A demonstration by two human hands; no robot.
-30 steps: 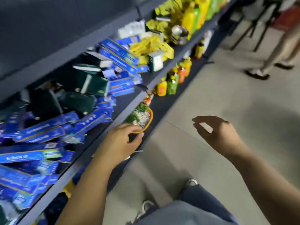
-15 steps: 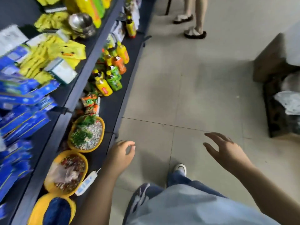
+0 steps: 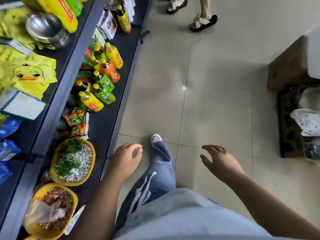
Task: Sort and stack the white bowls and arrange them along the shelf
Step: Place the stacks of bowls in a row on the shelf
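Note:
No white bowl shows in the head view. My left hand [image 3: 125, 159] hangs over the floor just right of the dark shelf's bottom tier [image 3: 103, 122], fingers loosely curled, holding nothing. My right hand [image 3: 219, 161] is out over the tiled floor with fingers spread and nothing in it. Two yellow bowl-shaped packs [image 3: 73, 161] [image 3: 50, 210] with printed food lids sit on the bottom tier beside my left forearm. A stack of steel bowls [image 3: 45, 30] rests on the upper shelf board at the top left.
Drink bottles [image 3: 102, 78] and snack packets [image 3: 76, 118] crowd the bottom tier. Yellow duck-print packs [image 3: 29, 73] and blue boxes lie on the upper board. Another person's feet in sandals [image 3: 202, 21] stand ahead. A brown box [image 3: 290, 66] and bags sit at the right.
My left hand has come off the yellow pack at the shelf and both hands now hang over the floor. My view has swung down and along the aisle as I step forward.

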